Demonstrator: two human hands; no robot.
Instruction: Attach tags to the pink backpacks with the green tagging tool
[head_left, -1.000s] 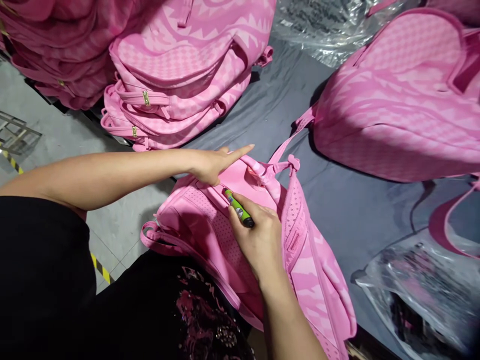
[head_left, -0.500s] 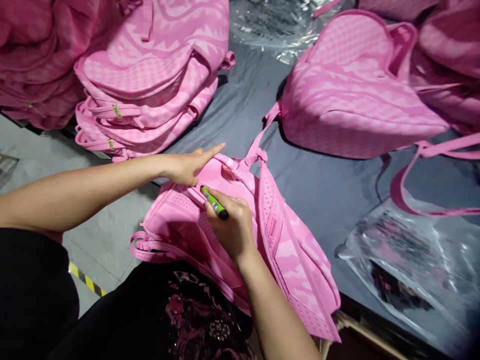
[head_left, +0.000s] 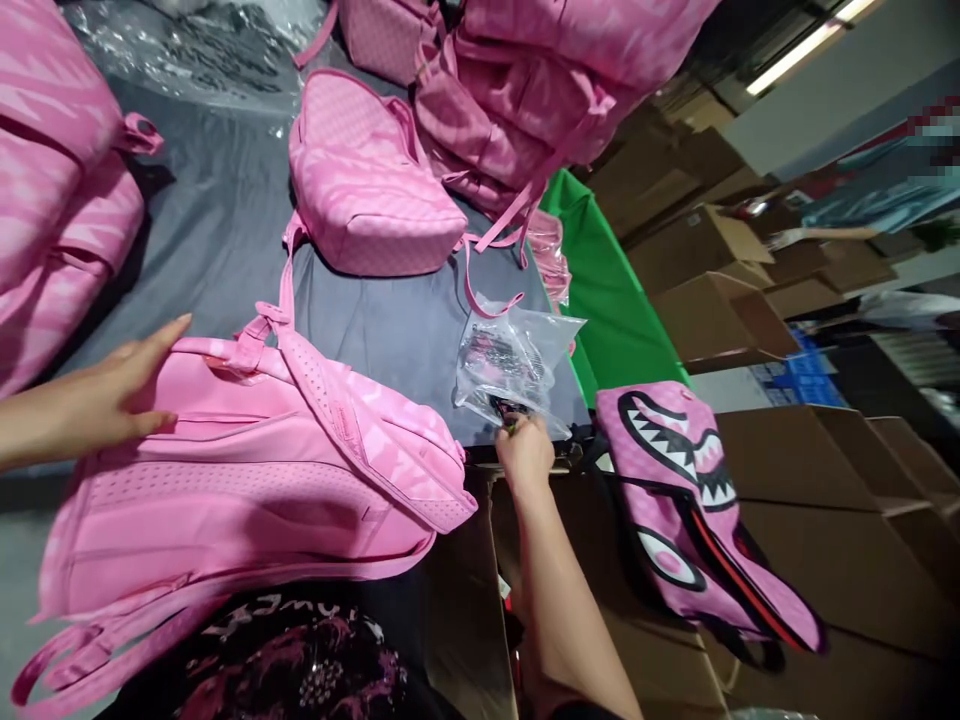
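Note:
A pink backpack (head_left: 247, 500) lies back-panel up across the table edge in front of me, its straps loose. My left hand (head_left: 124, 395) rests at its top end beside the carry handle, thumb and fingers apart, gripping nothing. Off to the right, my right hand (head_left: 527, 455) reaches to the table's near corner with its fingers closed. A bit of the green marker (head_left: 512, 428) shows at those fingertips; the rest is hidden. Directly beyond them lies a clear plastic bag (head_left: 502, 350) with dark things in its mouth.
Another pink backpack (head_left: 375, 220) stands on the grey-covered table (head_left: 217, 220). More pink backpacks (head_left: 45, 190) are piled at left and far right. Right of the table are a green bin (head_left: 607, 290), a shark-face backpack (head_left: 667, 500) and cardboard boxes (head_left: 795, 470). A person's arm (head_left: 817, 235) shows farther back.
My right hand has left the backpack's top and moved right to the plastic bag with the marker. My left hand stays at the backpack's top. The view has swung right.

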